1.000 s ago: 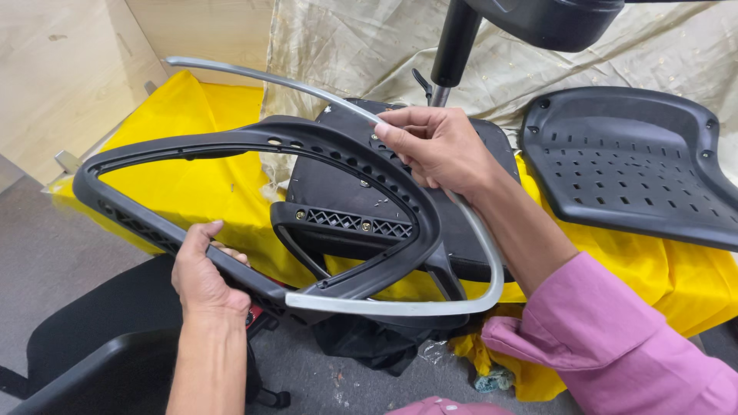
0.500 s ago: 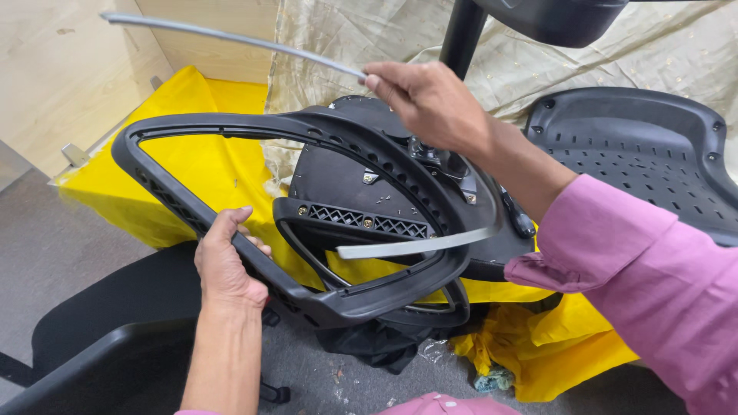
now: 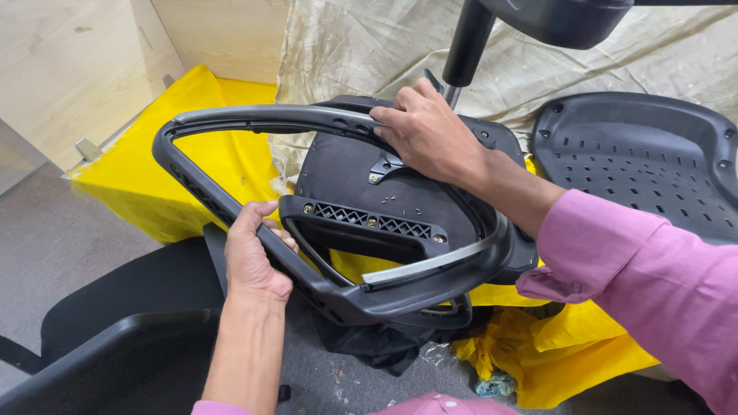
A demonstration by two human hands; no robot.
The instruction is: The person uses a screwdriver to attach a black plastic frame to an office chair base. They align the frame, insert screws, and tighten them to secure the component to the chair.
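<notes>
A black plastic chair-back frame (image 3: 201, 192), an open loop, is held over the work area. My left hand (image 3: 254, 257) grips its near lower rail from below. My right hand (image 3: 427, 131) presses down on the far top rail, where a grey trim strip (image 3: 261, 114) lies along the frame. The strip's other end (image 3: 430, 261) lies inside the frame's right curve. Behind the frame stands an upturned black chair seat (image 3: 361, 180) with a ribbed bracket (image 3: 369, 223) screwed to it.
A yellow cloth (image 3: 207, 165) covers the surface, with a beige cloth (image 3: 369, 54) behind. A perforated black seat shell (image 3: 638, 165) lies at the right. A chair column (image 3: 467, 42) rises at top centre. Black chair parts (image 3: 115, 338) sit at lower left on grey floor.
The grey strip, earlier lifted high and sticking out to the upper left, has come down onto the frame's top rail. My right hand moved down with it. The frame shifted slightly right.
</notes>
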